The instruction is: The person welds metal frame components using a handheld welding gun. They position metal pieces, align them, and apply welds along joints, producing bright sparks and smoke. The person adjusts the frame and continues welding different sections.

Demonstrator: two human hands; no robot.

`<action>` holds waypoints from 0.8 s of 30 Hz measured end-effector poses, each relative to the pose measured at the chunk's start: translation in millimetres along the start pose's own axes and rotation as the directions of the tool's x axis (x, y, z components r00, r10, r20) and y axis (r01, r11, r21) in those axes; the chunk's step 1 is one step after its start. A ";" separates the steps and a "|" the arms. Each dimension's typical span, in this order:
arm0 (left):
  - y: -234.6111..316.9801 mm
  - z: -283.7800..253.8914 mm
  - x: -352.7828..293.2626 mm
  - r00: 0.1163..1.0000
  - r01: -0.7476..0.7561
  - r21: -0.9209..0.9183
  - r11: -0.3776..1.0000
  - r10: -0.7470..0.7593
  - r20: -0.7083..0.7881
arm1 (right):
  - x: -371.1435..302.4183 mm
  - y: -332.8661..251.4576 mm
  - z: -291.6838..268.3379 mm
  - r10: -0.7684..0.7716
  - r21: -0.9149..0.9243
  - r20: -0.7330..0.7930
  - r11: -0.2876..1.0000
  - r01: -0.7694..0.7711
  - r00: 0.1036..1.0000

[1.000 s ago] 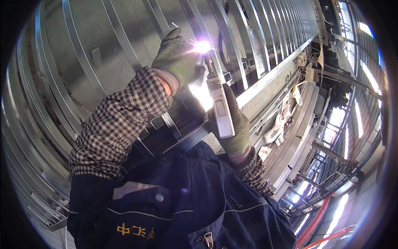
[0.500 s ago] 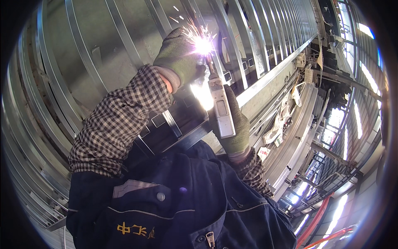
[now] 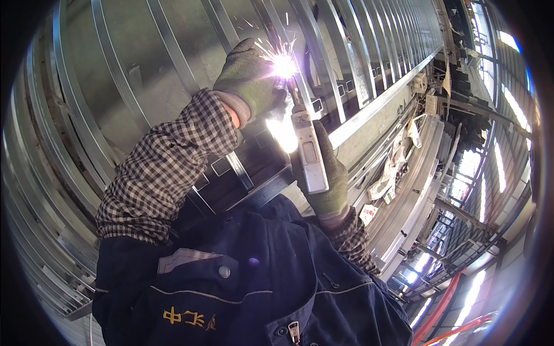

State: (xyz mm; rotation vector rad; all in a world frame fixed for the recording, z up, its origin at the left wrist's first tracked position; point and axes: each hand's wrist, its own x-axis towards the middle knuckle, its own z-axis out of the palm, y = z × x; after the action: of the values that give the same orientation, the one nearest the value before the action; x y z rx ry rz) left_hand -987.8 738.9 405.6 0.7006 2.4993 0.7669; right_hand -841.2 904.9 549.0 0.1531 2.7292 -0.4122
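My right hand (image 3: 333,180), in a green-grey work glove, is wrapped round the pale grey body of a handheld welding torch (image 3: 310,151). The torch tip points away from me, and a white-violet glare with sparks flares at its end, hiding the contact spot. Just left of the glare, my left hand (image 3: 245,78), gloved alike, lies over one bar of a metal frame, fingers curled in. What it grips, if anything, is hidden. The frame is made of shiny square metal tubes (image 3: 167,40) running side by side, joined to a long rail (image 3: 378,104).
More long metal profiles (image 3: 49,213) lie along the left. To the right are stacked metal lengths (image 3: 404,196), with crumpled white wrapping (image 3: 384,184) on them. Open tube ends (image 3: 220,168) lie close to my body. Orange-red cables or bars (image 3: 441,311) show at lower right.
Both hands and the torch stay almost in place; the torch has shifted very slightly. The glare still burns, and its sparks spread differently.
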 end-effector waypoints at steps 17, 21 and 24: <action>-58.7 -18.6 -22.0 0.749 0.223 -0.121 0.967 -0.250 -0.613 | 19.1 68.4 -39.5 -0.328 0.488 0.237 0.854 0.180 0.915; -65.7 -11.9 -28.0 0.737 0.324 -0.045 0.945 -0.282 -0.615 | 45.7 99.5 -39.1 -0.281 0.727 0.442 0.668 -0.156 0.852; -63.4 -12.2 -27.6 0.739 0.330 -0.086 0.940 -0.314 -0.596 | 62.1 110.8 -36.1 -0.269 0.780 0.441 0.587 -0.217 0.856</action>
State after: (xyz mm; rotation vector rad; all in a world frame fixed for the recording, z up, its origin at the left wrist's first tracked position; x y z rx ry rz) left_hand -994.1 672.7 383.1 -0.0164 3.0837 0.9329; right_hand -893.4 1024.4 528.1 0.1964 1.7977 -1.4791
